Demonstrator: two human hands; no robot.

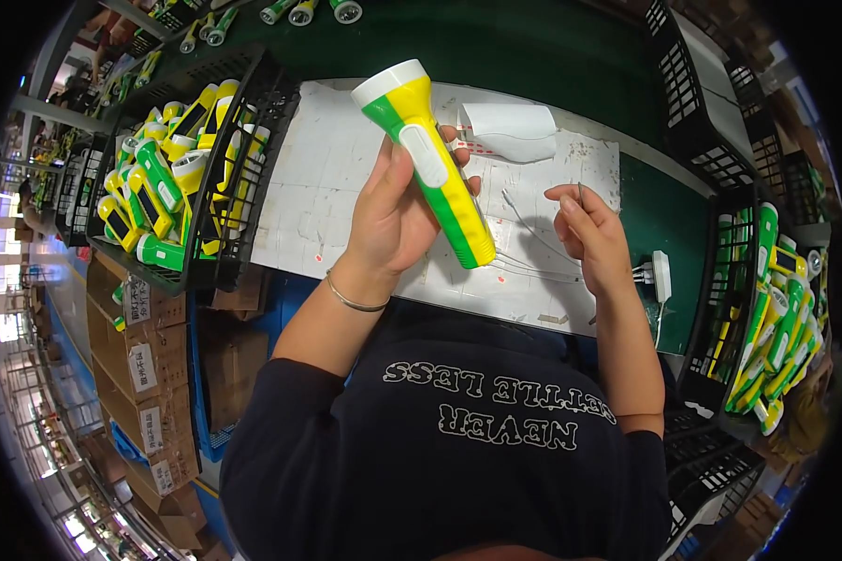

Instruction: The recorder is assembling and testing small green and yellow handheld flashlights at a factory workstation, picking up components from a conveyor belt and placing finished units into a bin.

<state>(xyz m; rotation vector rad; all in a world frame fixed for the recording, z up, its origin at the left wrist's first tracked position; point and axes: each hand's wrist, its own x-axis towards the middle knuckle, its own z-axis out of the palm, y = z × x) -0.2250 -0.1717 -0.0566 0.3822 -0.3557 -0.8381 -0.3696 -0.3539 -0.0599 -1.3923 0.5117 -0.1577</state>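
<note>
My left hand (390,210) is wrapped round a flashlight (428,159) above the work board. It has a white head, a yellow and green body and a pale oval switch panel. The head tilts up to the left, and the tail points down to the right. To the right, my right hand (594,234) is raised with thumb and forefinger pinched. A thin, dark tip shows at the pinch, too small to name. Thin white cables (543,271) lie between the flashlight's tail and my right hand. One loose cable end (508,197) rests on the board.
A worn white board (299,187) covers the green table (533,47). A curled white paper (510,131) with a red-marked strip lies on it. Black crates (206,271) of flashlights stand left and right (767,318). A white power adapter (661,276) sits right; cardboard boxes (140,365) stand lower left.
</note>
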